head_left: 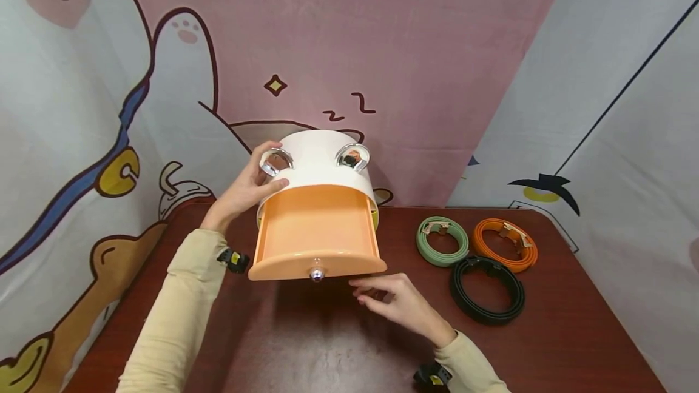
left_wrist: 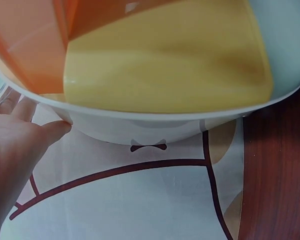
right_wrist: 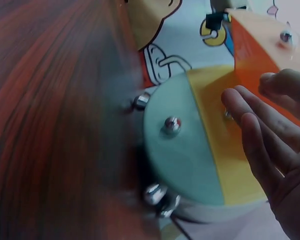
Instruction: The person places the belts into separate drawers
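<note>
A white rounded drawer cabinet (head_left: 314, 159) stands at the back of the table, with chrome rings (head_left: 352, 156) on top. Its orange top drawer (head_left: 317, 264) is pulled far out, and the drawer floor shows bare. My left hand (head_left: 248, 184) rests on the cabinet's upper left, thumb on the white top and fingers beside a ring. Below the drawer's right front corner is my right hand (head_left: 401, 302), fingers loosely bent and holding nothing. In the right wrist view the yellow drawer (right_wrist: 210, 110) and green drawer (right_wrist: 185, 150) look closed, each with a metal knob.
Coiled belts lie to the right on the dark red wooden table (head_left: 573, 332): a green belt (head_left: 427, 248), an orange belt (head_left: 524, 262) and a black belt (head_left: 461, 296). Behind the table hangs a cartoon-printed cloth (head_left: 426, 77). Chrome ball feet (right_wrist: 154, 194) support the cabinet.
</note>
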Tool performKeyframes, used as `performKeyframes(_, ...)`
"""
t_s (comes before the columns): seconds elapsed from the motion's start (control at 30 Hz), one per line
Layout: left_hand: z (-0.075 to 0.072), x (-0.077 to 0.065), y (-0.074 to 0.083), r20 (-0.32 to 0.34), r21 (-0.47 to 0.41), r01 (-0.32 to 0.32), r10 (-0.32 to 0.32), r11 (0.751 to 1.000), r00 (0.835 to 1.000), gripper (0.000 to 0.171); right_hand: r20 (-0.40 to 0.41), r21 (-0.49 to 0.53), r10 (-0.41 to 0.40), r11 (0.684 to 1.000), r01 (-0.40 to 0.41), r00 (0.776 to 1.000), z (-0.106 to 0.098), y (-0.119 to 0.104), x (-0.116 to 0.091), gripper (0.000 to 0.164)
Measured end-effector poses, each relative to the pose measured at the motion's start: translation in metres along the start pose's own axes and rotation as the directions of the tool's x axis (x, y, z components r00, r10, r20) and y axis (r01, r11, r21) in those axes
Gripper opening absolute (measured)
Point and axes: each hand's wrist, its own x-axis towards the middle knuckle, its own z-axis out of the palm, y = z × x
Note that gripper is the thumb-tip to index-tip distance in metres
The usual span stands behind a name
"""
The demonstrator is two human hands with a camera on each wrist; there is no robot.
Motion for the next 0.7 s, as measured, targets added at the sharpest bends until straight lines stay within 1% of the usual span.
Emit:
performKeyframes(0.23,-0.001,0.000,-0.001,-0.002,-0.011,-0.014,0.014,1.000,1.000,0.073,-0.011,0.004,0.094,0.996,-0.094,0.995,-0.008,0.015,-0.008,0.027)
performKeyframes(0.33,0.000,0.000,-0.001,-0.002,-0.015,-0.017,0.017,1.000,1.000,0.073,-0.022,-0.014,0.134,0.991,-0.134,0.991,-0.013,0.023,-0.011,0.026)
performKeyframes(0.4,0.000,0.000,-0.002,-0.001,-0.013,-0.015,0.015,1.000,1.000,0.073,-0.018,-0.027,0.173,0.985,-0.173,0.985,-0.018,0.026,-0.013,0.024)
performKeyframes(0.53,-0.001,0.000,-0.001,0.003,0.003,-0.005,0.005,1.000,1.000,0.073,0.007,-0.041,0.262,0.964,-0.261,0.965,-0.028,0.033,-0.017,0.022)
performKeyframes(0.6,-0.001,0.000,-0.001,0.004,0.009,-0.006,0.006,1.000,1.000,0.073,0.012,-0.043,0.289,0.957,-0.288,0.957,-0.032,0.037,-0.019,0.023)
performKeyframes(0.7,-0.001,0.000,-0.001,0.006,0.016,-0.017,0.017,1.000,1.000,0.073,-0.004,-0.060,0.304,0.951,-0.303,0.953,-0.037,0.042,-0.022,0.025)
